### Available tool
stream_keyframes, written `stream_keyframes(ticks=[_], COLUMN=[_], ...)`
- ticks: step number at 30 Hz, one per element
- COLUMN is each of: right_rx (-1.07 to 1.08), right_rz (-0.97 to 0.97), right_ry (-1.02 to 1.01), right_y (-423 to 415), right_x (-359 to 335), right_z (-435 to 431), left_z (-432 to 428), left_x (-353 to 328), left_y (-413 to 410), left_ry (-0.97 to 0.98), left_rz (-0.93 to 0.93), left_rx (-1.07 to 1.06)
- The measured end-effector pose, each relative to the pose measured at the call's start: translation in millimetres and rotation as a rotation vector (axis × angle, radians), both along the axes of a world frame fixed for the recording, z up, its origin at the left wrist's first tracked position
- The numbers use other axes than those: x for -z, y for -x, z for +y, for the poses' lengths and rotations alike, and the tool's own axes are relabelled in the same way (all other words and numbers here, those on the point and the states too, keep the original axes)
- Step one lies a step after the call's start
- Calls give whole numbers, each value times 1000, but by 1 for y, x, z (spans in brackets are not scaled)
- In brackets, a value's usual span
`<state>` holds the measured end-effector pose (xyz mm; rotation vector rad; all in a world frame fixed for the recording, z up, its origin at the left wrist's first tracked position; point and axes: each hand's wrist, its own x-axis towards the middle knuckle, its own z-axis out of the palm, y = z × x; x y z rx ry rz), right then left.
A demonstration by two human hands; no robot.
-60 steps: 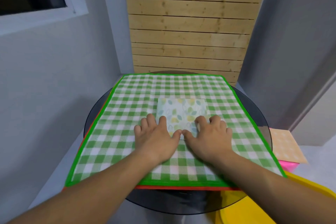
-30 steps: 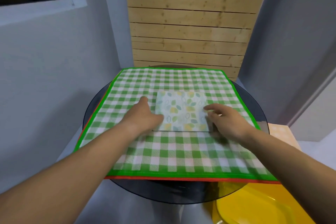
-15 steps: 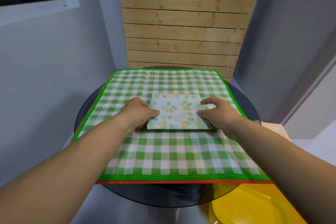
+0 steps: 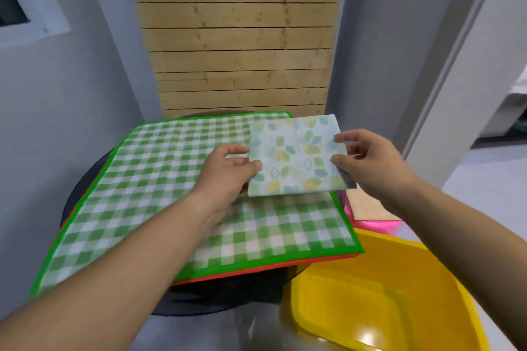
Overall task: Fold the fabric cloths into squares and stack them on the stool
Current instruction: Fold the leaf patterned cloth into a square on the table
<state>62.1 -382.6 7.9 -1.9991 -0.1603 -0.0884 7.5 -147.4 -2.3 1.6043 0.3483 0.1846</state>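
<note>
Folded cloth: neat flat square, pale with green and yellow leaf print, edges aligned. I hold it in the air above the right edge of the green gingham mat. My left hand pinches its left edge, my right hand pinches its right edge.

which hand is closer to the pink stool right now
Right. The right hand pinches the right edge of the folded leaf cloth, just above the pink stool; the left hand holds its left edge, farther off over the green checked mat.
</note>
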Motion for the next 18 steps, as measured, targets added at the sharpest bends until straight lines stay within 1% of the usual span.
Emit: stream_keyframes(ticks=[6,10,13,18], right_rx=[167,287,330,359], right_rz=[41,83,131,196], right_ry=[22,19,22,12], right_y=[17,24,21,1], right_x=[-5,8,31,91], right_z=[-111,-174,-209,-243], left_z=[-112,-188,-235,-281], left_x=[9,36,68,134], left_y=[-19,-33,-36,-44], left_ry=[30,24,31,74], left_rz=[-47,-87,-97,3], left_rx=[135,182,194,164])
